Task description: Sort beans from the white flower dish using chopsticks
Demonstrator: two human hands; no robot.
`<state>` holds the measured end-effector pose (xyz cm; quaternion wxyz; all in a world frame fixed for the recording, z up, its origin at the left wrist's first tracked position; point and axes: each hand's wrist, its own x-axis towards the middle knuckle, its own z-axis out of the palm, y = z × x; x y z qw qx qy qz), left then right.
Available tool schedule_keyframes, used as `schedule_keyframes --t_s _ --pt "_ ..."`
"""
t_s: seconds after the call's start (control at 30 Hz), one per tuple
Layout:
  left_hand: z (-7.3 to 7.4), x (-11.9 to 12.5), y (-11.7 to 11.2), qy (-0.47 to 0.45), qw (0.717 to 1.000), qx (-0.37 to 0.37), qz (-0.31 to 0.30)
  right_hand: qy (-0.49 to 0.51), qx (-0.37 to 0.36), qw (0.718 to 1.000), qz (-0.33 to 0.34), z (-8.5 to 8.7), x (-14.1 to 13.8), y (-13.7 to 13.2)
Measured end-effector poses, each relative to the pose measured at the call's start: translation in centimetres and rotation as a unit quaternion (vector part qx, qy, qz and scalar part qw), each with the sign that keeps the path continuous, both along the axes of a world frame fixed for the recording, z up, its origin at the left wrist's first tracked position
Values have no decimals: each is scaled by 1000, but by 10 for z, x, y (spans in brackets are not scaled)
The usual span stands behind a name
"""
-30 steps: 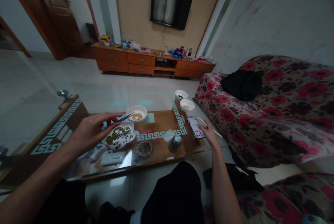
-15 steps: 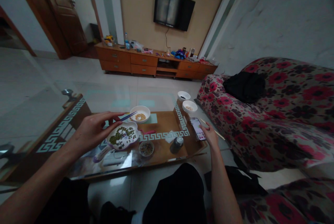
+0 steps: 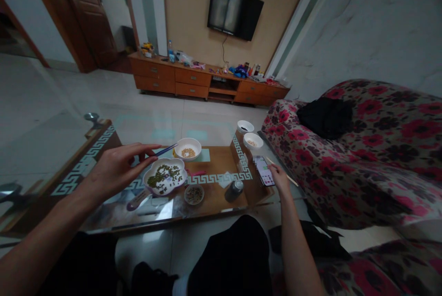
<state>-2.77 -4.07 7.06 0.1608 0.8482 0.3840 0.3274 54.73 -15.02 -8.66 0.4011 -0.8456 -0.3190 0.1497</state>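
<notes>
Left hand [image 3: 117, 171] grip pinches chopsticks [image 3: 165, 149], poised over a dish of green beans [image 3: 165, 176] near the desk's near edge [image 3: 138, 228]; right hand [image 3: 280, 181] grip pinches a phone [image 3: 263, 171], screen angled up for reading.

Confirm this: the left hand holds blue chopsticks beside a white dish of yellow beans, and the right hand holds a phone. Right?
One thing is wrong: the head view shows the white dish holding small green beans, not yellow ones. The left hand with blue chopsticks and the right hand with the phone are as stated.
</notes>
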Motion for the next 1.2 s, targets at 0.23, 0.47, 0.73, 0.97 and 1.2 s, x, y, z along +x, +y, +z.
schedule_keyframes --t_s 0.23,0.47,0.73,0.97,1.2 --pt "-3 -12 3 2 1000 5 -4 8 13 1000 10 1 3 4" --pt "9 -17 -2 -17 1000 -2 16 46 53 996 52 7 9 -12" --pt "16 -26 -12 -34 998 15 56 84 74 983 146 12 19 -35" --pt "22 -28 -14 -20 998 -1 55 81 88 974 190 15 18 -42" --pt "14 -14 -11 -11 999 -11 45 49 94 982 158 5 14 -33"
